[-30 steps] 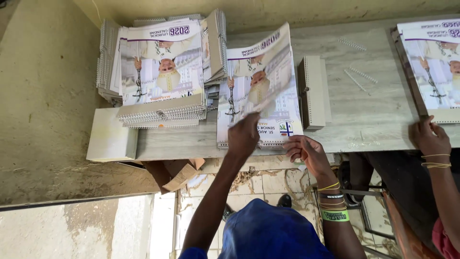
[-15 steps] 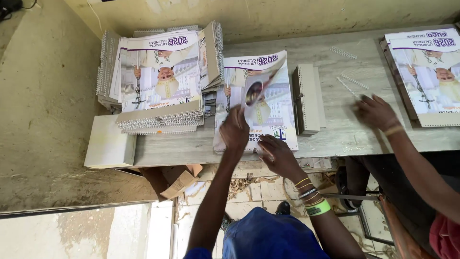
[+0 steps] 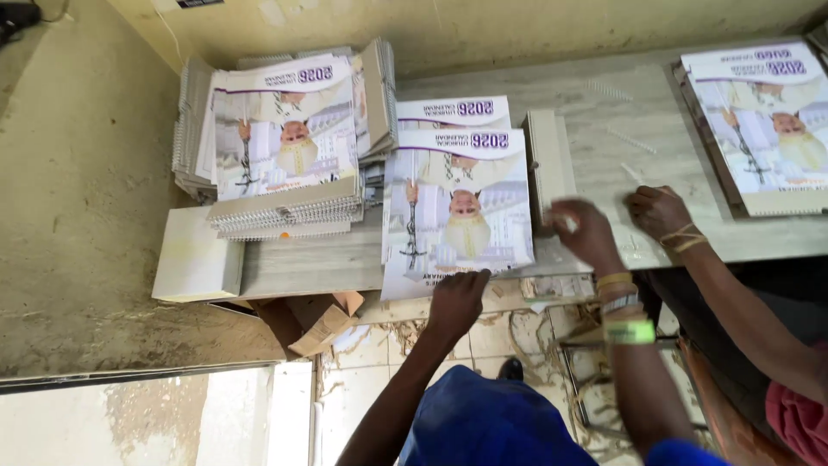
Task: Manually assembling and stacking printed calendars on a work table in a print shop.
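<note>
glossy calendar (image 3: 457, 207) with purple header

The right hand (image 3: 586, 231) is showing motion blur, so its fingers are not reading clearly. The calendar stack (image 3: 759, 121) at the far right is getting cut off by the picture's edge. The top calendar (image 3: 457, 207) is covering most of the sheet (image 3: 453, 110) beneath it. The co-worker's arm (image 3: 750, 319) is running out of the frame at the right.

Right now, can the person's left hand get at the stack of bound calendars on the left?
Probably yes. The left hand rests on the loose calendar, and the bound stack lies just beside it, with nothing between them.
</note>
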